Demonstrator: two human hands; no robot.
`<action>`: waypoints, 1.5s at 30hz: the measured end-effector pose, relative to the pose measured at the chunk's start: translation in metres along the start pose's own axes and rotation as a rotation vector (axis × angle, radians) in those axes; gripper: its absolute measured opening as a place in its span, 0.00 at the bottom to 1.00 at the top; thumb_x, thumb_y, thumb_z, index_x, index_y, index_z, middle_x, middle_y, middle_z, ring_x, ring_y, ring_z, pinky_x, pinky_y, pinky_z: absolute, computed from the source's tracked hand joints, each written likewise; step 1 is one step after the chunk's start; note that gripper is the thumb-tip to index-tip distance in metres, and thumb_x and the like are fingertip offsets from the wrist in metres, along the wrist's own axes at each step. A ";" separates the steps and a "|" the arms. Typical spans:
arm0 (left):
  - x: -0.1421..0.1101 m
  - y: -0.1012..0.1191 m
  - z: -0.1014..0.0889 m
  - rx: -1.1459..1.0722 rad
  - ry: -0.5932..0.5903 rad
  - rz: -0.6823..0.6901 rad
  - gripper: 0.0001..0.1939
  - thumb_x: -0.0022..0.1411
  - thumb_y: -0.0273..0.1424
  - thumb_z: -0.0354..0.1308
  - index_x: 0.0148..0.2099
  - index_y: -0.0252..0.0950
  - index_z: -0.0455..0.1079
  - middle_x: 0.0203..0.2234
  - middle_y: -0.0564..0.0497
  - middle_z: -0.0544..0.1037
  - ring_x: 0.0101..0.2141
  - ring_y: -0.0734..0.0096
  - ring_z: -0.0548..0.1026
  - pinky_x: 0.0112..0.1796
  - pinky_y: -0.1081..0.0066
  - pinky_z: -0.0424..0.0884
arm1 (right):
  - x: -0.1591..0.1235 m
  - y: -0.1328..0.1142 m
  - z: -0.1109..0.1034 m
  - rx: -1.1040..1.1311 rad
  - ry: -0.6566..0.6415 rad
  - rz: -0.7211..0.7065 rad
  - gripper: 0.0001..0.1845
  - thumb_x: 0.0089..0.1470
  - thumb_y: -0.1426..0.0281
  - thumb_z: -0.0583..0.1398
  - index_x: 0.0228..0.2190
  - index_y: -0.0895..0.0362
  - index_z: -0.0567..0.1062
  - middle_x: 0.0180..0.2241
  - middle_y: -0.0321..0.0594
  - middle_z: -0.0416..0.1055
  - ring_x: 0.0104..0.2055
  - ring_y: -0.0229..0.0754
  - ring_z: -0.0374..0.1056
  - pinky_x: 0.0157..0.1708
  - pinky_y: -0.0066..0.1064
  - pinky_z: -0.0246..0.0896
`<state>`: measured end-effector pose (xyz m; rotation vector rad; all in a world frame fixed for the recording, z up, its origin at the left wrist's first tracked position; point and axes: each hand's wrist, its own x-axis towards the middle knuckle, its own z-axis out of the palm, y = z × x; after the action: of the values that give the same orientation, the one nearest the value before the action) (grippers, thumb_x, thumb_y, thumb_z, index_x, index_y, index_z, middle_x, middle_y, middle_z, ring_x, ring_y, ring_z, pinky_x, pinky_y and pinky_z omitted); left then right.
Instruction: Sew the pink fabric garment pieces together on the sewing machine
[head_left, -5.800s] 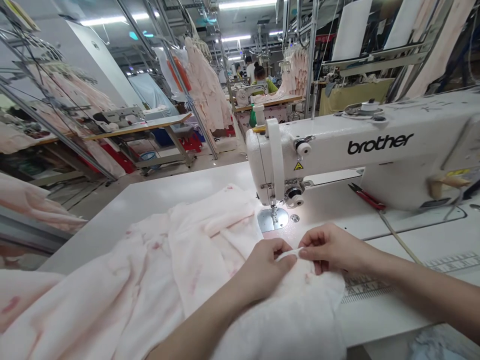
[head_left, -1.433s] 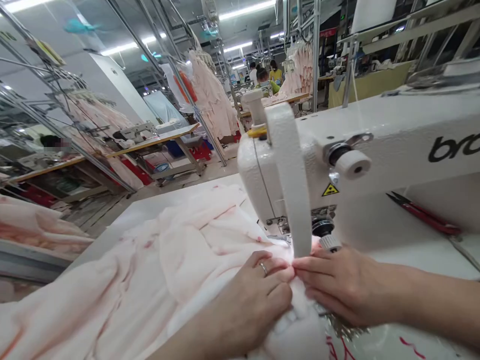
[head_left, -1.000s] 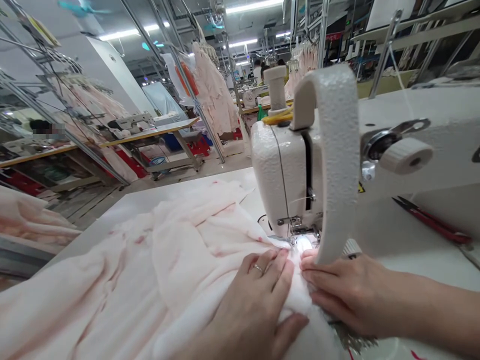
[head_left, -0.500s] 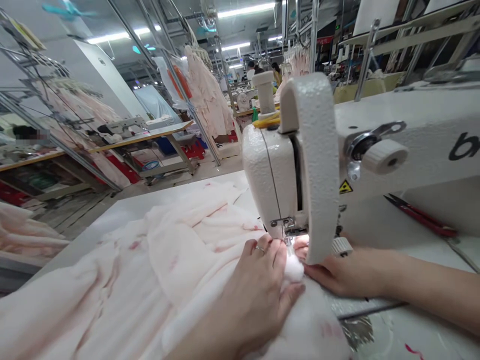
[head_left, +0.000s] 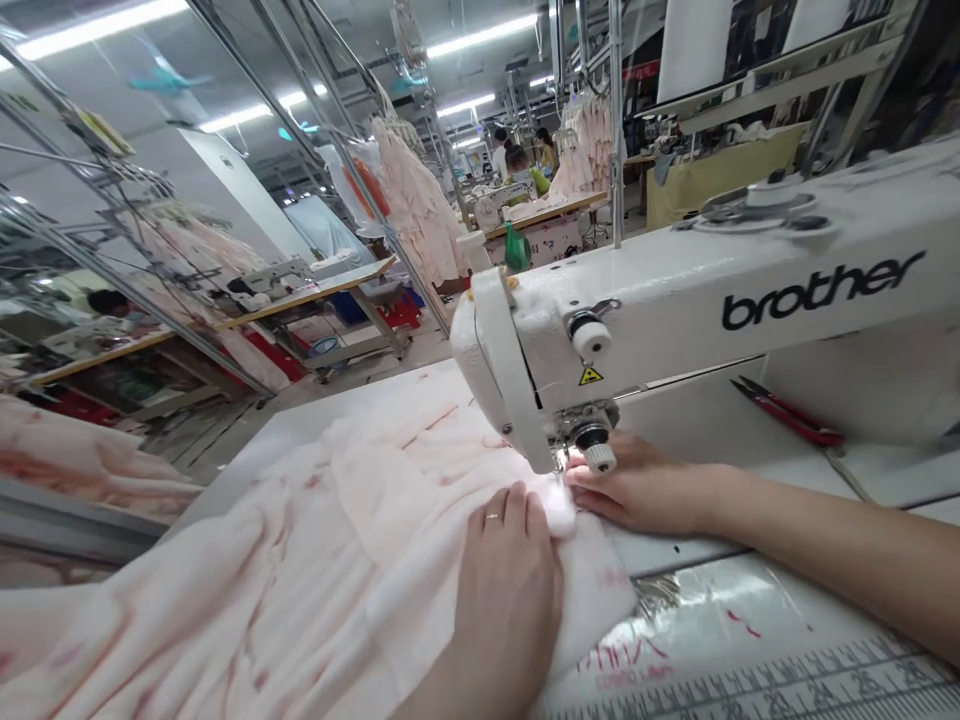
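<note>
A pale pink, soft fabric (head_left: 405, 520) with small reddish marks spreads over the table and runs under the needle of a white sewing machine (head_left: 660, 310). My left hand (head_left: 510, 580), with a ring on one finger, lies flat on the fabric just in front of the needle, its fingers stretched forward and its thumb tucked out of sight. On the other side of the needle, my right hand (head_left: 637, 490) has thumb and fingers closed at the fabric's edge. The machine head partly covers those fingers. The lamp lights a bunched fold between both hands.
Red-handled thread snips (head_left: 795, 415) lie behind my right forearm. A printed ruler (head_left: 817, 685) runs along the table's front edge. Bundled pink cloth (head_left: 67, 470) is at the left. Hanging garments (head_left: 420, 190), other worktables and people are farther back.
The view has shifted, showing more of the machine arm and the ruler. My left hand has drawn back slightly from the needle, its thumb now hidden. My right hand stays beside the needle.
</note>
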<state>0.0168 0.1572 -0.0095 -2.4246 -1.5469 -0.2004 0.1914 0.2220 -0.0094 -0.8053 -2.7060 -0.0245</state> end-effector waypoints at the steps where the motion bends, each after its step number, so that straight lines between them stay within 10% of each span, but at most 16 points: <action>1: -0.001 0.006 0.001 -0.010 -0.001 -0.051 0.16 0.51 0.20 0.48 0.43 0.23 0.64 0.41 0.32 0.70 0.41 0.47 0.68 0.37 0.52 0.67 | -0.001 0.001 0.000 0.011 0.000 -0.008 0.12 0.58 0.69 0.50 0.29 0.58 0.72 0.27 0.40 0.69 0.31 0.41 0.59 0.33 0.32 0.51; 9: -0.017 -0.016 0.019 -0.290 0.297 -0.031 0.09 0.59 0.20 0.43 0.41 0.32 0.60 0.40 0.41 0.68 0.41 0.61 0.67 0.41 0.59 0.67 | -0.009 -0.004 -0.004 0.079 0.007 -0.031 0.08 0.54 0.68 0.53 0.31 0.58 0.70 0.31 0.39 0.69 0.33 0.42 0.60 0.39 0.35 0.53; 20: -0.005 -0.033 0.012 -0.340 0.149 0.127 0.09 0.57 0.34 0.52 0.40 0.35 0.60 0.33 0.47 0.68 0.33 0.64 0.68 0.32 0.64 0.68 | 0.000 -0.005 0.013 0.014 0.055 -0.013 0.08 0.54 0.74 0.54 0.29 0.57 0.74 0.33 0.39 0.72 0.34 0.41 0.62 0.35 0.33 0.50; 27: -0.019 -0.048 0.006 -0.472 0.039 0.123 0.16 0.54 0.21 0.44 0.45 0.34 0.59 0.41 0.43 0.66 0.43 0.60 0.65 0.42 0.60 0.64 | -0.001 0.004 0.009 0.004 0.070 -0.099 0.10 0.55 0.74 0.54 0.26 0.57 0.73 0.31 0.38 0.72 0.31 0.40 0.60 0.32 0.32 0.49; 34: 0.004 -0.022 -0.002 -0.413 0.046 -0.300 0.08 0.61 0.27 0.40 0.31 0.37 0.57 0.24 0.51 0.67 0.26 0.65 0.67 0.27 0.65 0.65 | 0.001 0.007 0.009 0.020 0.076 -0.077 0.10 0.56 0.71 0.53 0.28 0.56 0.74 0.30 0.36 0.71 0.29 0.39 0.60 0.30 0.31 0.49; 45: -0.009 -0.029 0.015 -0.263 0.184 0.163 0.04 0.55 0.22 0.47 0.31 0.33 0.62 0.28 0.46 0.67 0.30 0.62 0.65 0.29 0.63 0.63 | -0.003 0.004 0.011 -0.036 0.108 -0.078 0.09 0.55 0.71 0.55 0.27 0.55 0.74 0.31 0.36 0.71 0.31 0.40 0.60 0.29 0.31 0.49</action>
<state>-0.0136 0.1651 -0.0220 -2.6273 -1.3070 -0.6106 0.1927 0.2250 -0.0208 -0.6881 -2.6400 -0.1306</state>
